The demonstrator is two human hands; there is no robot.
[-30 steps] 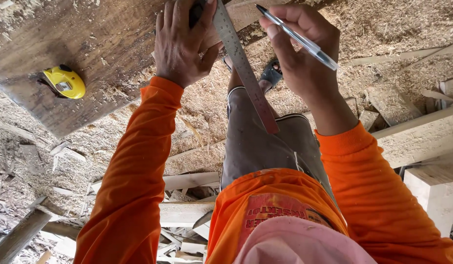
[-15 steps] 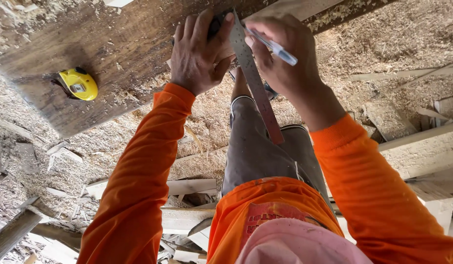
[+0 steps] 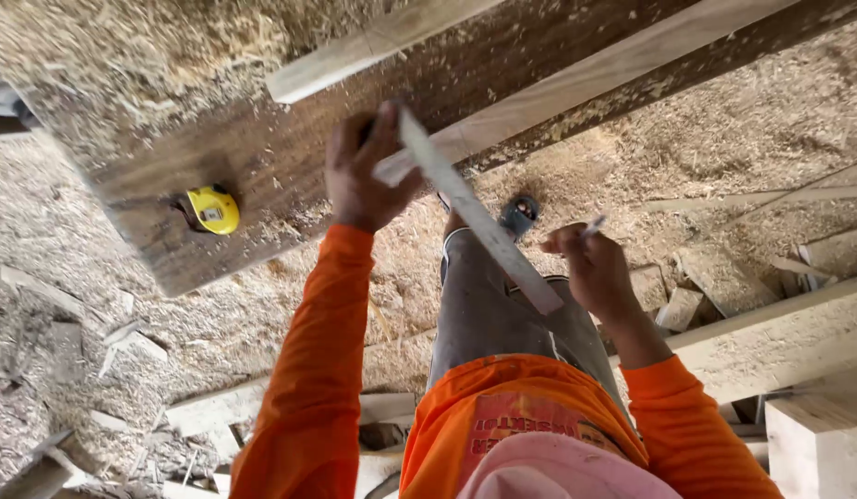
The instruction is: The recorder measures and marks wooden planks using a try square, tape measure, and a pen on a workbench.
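— Where's the left hand point(image 3: 362, 171)?

— Up on the dark wooden plank point(image 3: 281, 157), fingers curled and pressing down on the top end of a metal square ruler point(image 3: 475, 217). The grip is closed on that end, right where the ruler meets the plank's near edge.

— And the ruler itself?

— It runs slantwise from the plank down toward the person's lap, its lower end lying over the grey trousers point(image 3: 489, 319), just beside the other hand. A short crosspiece sticks out to the left at the top, under the fingers.

— The right hand point(image 3: 590, 273)?

— Off the plank, held over the thigh, fingers pinched round a pen point(image 3: 592, 225) whose tip points up and to the right. It's blurred, so the finer details of the hold can't be made out.

— Anything else on the plank?

— A yellow tape measure point(image 3: 212, 210) lies near its left end, well apart from the left hand. A pale wooden batten point(image 3: 373, 46) lies across the far side, and a longer pale strip point(image 3: 623, 65) runs along the plank's right stretch.

— Below?

— Sawdust point(image 3: 771, 120) over the ground, offcuts point(image 3: 724, 286) scattered at the right, a pale beam point(image 3: 798, 333) beside the right sleeve
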